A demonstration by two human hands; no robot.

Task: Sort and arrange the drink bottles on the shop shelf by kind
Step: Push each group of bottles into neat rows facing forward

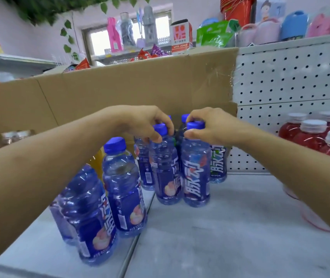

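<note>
On the pale grey shelf board (pixel 230 227), farthest out from the tall brown cardboard sheet (pixel 120 91) at the back, a clear blue plastic drink bottle (pixel 92 217) with a dark blue, peach-printed label stood upright. Its top was hidden by the left forearm. Just beyond it, nearer the cardboard, stood a second bottle (pixel 123 189) of the same kind with a round blue cap.

Closer still to the cardboard, two more blue-capped bottles stood side by side, touching. The left hand (pixel 144 123) gripped the peach-labelled bottle (pixel 166 169) with thumb and fingers curled round its neck, just under the cap. The right hand (pixel 210 125) pinched the cap of the white-lettered bottle (pixel 196 173) beside it. The two hands were close together but not touching.

At the foot of the cardboard stood further blue bottles, among them a green-and-white labelled bottle (pixel 218 163) on the right. A yellow-orange bottle (pixel 97 161) showed before the cardboard's left part, mostly hidden.

To the right of the cardboard, before a white pegboard panel (pixel 290 77), stood red drinks with white caps (pixel 312 135).
</note>
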